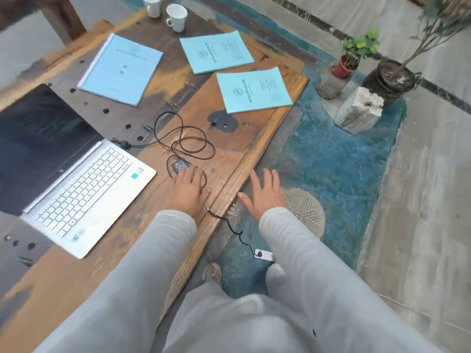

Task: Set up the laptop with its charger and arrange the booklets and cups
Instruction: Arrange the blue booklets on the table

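Laptop (68,171) is sitting open on the wooden table (242,149), screen dark. Charger cable (183,138) is running from its right-hand side in loose loops to the power brick (180,166), then going off the table edge down to a white power strip (265,254) on the floor. Looks plugged in at both ends, can't confirm the seating.

Charger part is looking mostly done; the cable is lying untidy.

Still left, I'd judge: three blue booklets (122,68) (216,52) (253,90) are lying scattered at different angles, and two white cups (177,16) (152,5) are standing at the far end.

Left hand (190,189) is lying flat, fingers spread, touching the brick and gripping nothing. Right hand (265,194) is hovering open and empty past the table edge. Booklets and cups are well apart from both.
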Motion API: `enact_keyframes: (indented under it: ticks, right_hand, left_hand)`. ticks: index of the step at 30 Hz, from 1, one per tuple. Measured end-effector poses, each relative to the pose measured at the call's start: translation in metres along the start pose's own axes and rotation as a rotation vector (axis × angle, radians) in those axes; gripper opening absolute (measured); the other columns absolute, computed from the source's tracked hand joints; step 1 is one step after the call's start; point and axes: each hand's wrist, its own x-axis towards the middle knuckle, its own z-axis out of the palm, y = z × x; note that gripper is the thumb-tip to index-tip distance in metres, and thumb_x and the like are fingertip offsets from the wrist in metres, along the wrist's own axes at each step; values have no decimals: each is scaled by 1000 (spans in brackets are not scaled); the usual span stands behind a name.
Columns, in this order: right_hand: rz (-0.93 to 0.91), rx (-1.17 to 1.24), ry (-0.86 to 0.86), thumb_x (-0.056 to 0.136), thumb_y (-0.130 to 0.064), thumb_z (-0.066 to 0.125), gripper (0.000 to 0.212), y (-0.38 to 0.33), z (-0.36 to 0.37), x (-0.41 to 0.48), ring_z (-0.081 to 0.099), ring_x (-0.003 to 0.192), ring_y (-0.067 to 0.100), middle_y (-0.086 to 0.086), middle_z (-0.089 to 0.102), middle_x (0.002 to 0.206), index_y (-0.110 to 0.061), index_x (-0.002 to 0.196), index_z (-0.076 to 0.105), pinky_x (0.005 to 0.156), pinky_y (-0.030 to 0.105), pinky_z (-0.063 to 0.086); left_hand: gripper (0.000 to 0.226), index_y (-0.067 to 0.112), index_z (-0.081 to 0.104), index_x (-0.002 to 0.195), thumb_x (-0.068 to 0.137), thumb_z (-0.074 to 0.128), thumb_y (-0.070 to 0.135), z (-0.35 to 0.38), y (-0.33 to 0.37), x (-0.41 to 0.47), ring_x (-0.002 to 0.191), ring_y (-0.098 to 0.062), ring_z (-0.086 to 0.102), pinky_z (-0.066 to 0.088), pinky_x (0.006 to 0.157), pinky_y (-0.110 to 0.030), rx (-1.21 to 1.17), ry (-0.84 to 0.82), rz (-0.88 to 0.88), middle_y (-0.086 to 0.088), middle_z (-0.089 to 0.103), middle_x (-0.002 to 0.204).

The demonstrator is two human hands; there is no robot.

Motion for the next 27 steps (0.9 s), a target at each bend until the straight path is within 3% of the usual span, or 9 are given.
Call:
enact_keyframes:
  ticks: [4,7,11,19,27]
  right_hand:
    - [-108,-127,143,93,-67,32,78,-5,-17,25,7,149,40,20,13,161,-24,156,15,114,52,25]
    - [-204,-143,240,91,-73,27,82,-11,-28,45,14,147,42,23,17,160,-26,156,15,115,54,24]
    - [-316,-143,286,87,-78,22,86,-20,-43,77,11,148,40,23,13,161,-29,157,13,117,57,18]
    - [-591,-120,360,83,-73,42,87,-6,-61,164,17,147,40,23,14,161,-30,156,19,116,58,17]
    - [-770,-118,353,84,-76,30,86,57,-99,250,10,149,40,23,5,162,-35,157,7,116,58,11]
  left_hand:
    - [78,15,5,159,100,35,56,-11,-13,-6,153,-30,-8,0,120,-49,71,116,-90,-9,-6,167]
    - [85,16,-5,158,97,25,66,-15,-18,-10,153,-29,-13,3,122,-57,138,197,-168,-9,-15,166]
    - [92,15,-6,158,92,18,74,-19,-23,-7,152,-31,-15,8,119,-62,198,268,-294,-12,-15,165]
    - [89,17,-5,158,90,7,74,-21,0,25,151,-32,-20,6,118,-63,251,320,-633,-12,-19,165]
    - [92,14,4,159,91,29,72,-17,93,89,153,-34,-2,14,117,-65,211,404,-838,-14,-4,167]
